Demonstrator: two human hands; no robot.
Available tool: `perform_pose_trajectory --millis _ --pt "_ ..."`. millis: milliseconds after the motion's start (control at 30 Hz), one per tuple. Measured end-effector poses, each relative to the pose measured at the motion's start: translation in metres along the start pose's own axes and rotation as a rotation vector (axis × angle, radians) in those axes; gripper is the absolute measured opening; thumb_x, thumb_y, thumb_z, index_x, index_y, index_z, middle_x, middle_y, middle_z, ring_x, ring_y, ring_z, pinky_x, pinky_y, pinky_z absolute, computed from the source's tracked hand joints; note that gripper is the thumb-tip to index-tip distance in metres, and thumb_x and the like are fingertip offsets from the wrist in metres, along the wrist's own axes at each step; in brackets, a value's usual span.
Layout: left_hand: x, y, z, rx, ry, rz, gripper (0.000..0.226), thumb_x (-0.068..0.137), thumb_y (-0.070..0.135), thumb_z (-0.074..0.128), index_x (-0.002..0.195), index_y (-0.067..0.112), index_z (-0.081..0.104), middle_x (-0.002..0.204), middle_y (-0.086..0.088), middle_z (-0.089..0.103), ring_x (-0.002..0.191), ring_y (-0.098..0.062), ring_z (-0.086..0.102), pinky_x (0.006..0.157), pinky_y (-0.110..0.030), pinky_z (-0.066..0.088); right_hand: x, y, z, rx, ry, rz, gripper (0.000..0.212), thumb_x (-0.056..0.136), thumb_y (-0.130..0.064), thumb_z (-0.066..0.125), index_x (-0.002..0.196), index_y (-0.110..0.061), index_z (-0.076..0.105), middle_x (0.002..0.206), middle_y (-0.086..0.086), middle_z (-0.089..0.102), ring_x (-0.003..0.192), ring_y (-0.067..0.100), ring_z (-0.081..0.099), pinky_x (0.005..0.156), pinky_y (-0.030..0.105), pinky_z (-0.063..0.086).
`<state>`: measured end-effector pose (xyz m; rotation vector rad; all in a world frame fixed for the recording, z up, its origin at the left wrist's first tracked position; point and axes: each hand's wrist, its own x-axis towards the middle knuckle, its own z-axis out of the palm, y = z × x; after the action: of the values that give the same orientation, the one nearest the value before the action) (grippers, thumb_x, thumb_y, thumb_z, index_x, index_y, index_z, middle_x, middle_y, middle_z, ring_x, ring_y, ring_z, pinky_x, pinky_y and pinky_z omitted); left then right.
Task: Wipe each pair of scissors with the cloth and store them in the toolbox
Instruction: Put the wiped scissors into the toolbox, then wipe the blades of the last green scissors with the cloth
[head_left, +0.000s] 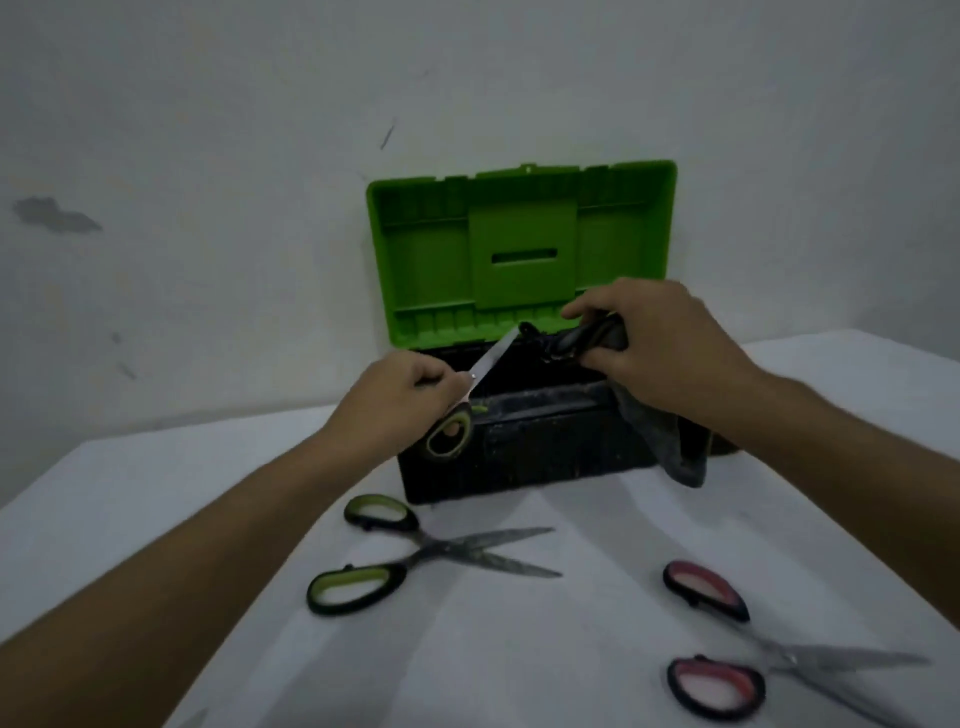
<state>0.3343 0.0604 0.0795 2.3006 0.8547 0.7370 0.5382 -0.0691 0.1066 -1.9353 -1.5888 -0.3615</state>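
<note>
1. The inside of the toolbox (524, 447) was dark, and I could not tell what lay in it; both hands covered part of its opening.
2. The toolbox stood at the far edge of the table (571, 649), against the wall (208, 156). Its green lid (519, 244) was raised upright, and the body was black.
3. The left hand (400, 400) held one pair of scissors (467, 395) above the front left part of the toolbox. The fingers were curled around the green and black handle, and the blade pointed up and to the right.
4. The right hand (660, 343) gripped a dark cloth (660, 436) at the tip of that blade. The fingers were closed on it, so the blade tip was hidden. The rest of the cloth hung down over the front right side of the toolbox.
5. A second pair of green scissors (431, 551) lay open on the table, just in front of the toolbox.
6. A pair of red scissors (753, 649) lay open near the near right corner of the table. It was blurred, and the lower blade was cut off by the picture edge.
</note>
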Motion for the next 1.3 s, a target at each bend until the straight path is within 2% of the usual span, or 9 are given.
perform_pose_trajectory --millis 133,233,300,400,533,800,933,1133,1300 --pt "0.07 0.001 0.024 0.11 -0.174 -0.108 0.043 0.096 0.04 0.055 0.078 0.003 0.068 0.057 -0.009 0.038 0.052 -0.021 0.039 0.048 -0.027 0.021 0.034 0.017 0.002 -0.043 -0.14 0.135 0.041 0.078 -0.022 0.08 0.115 -0.032 0.067 0.119 0.002 0.065 0.102 0.021 0.061 0.079 0.022 0.04" --pt "0.113 0.002 0.044 0.176 -0.308 -0.13 0.027 0.095 0.04 0.056 0.081 0.017 0.061 0.077 -0.012 0.047 0.071 -0.019 0.044 0.056 -0.028 0.027 0.051 0.029 0.004 -0.066 -0.246 0.205 0.038 0.075 -0.022 0.082 0.11 -0.032 0.069 0.113 0.002 0.065 0.098 0.022 0.062 0.078 0.026 0.047" --pt "0.136 0.004 0.057 0.222 -0.368 -0.124 0.029 0.096 0.038 0.056 0.085 0.013 0.067 0.083 -0.011 0.053 0.075 -0.019 0.048 0.062 -0.028 0.032 0.058 0.037 0.006 -0.075 -0.309 0.227 0.036 0.075 -0.022 0.083 0.107 -0.032 0.07 0.11 0.001 0.065 0.096 0.021 0.062 0.078 0.029 0.05" --pt "0.165 0.004 0.072 0.337 -0.5 -0.05 0.033 0.097 0.035 0.055 0.083 0.008 0.068 0.074 -0.002 0.058 0.071 -0.018 0.05 0.063 -0.024 0.037 0.066 0.05 0.009 -0.092 -0.382 0.224 0.034 0.074 -0.024 0.083 0.105 -0.033 0.071 0.11 -0.002 0.066 0.097 0.019 0.061 0.08 0.03 0.051" --pt "0.19 -0.002 0.09 0.489 -0.637 0.072 0.01 0.092 0.026 0.064 0.085 0.021 0.068 0.072 0.01 0.059 0.079 -0.014 0.056 0.068 -0.024 0.039 0.069 0.063 0.018 -0.029 -0.424 0.202 0.029 0.071 -0.027 0.084 0.097 -0.033 0.073 0.102 -0.008 0.067 0.092 0.012 0.062 0.081 0.03 0.052" --pt "0.179 -0.014 0.095 0.622 -0.272 0.332 0.01 0.087 0.026 0.066 0.093 0.021 0.073 0.094 0.001 0.073 0.087 -0.019 0.065 0.073 -0.032 0.05 0.06 0.072 0.017 0.094 -0.359 0.207 0.021 0.071 -0.028 0.083 0.088 -0.035 0.074 0.088 -0.013 0.069 0.082 0.005 0.062 0.075 0.025 0.051" --pt "0.152 -0.018 0.075 0.593 -0.138 0.327 0.008 0.088 0.034 0.066 0.088 0.028 0.071 0.092 0.006 0.071 0.085 -0.015 0.064 0.069 -0.032 0.051 0.046 0.061 0.003 0.175 -0.264 0.215 0.019 0.071 -0.033 0.084 0.085 -0.037 0.073 0.084 -0.016 0.069 0.078 0.001 0.062 0.072 0.023 0.051" --pt "0.103 -0.015 0.026 0.522 -0.028 0.292 0.014 0.09 0.035 0.064 0.099 0.028 0.073 0.104 0.007 0.07 0.095 -0.015 0.063 0.081 -0.037 0.054 0.014 0.025 -0.012 0.306 -0.137 0.219 0.02 0.07 -0.038 0.084 0.087 -0.037 0.073 0.087 -0.016 0.07 0.081 0.002 0.064 0.075 0.026 0.053" --pt "0.031 -0.018 -0.002 0.37 0.138 0.304 0.015 0.092 0.03 0.062 0.098 0.024 0.074 0.097 0.006 0.071 0.088 -0.013 0.062 0.075 -0.032 0.051 -0.021 -0.019 -0.012 0.403 -0.141 0.204 0.02 0.072 -0.036 0.083 0.09 -0.036 0.073 0.086 -0.018 0.071 0.078 -0.002 0.066 0.075 0.025 0.055"
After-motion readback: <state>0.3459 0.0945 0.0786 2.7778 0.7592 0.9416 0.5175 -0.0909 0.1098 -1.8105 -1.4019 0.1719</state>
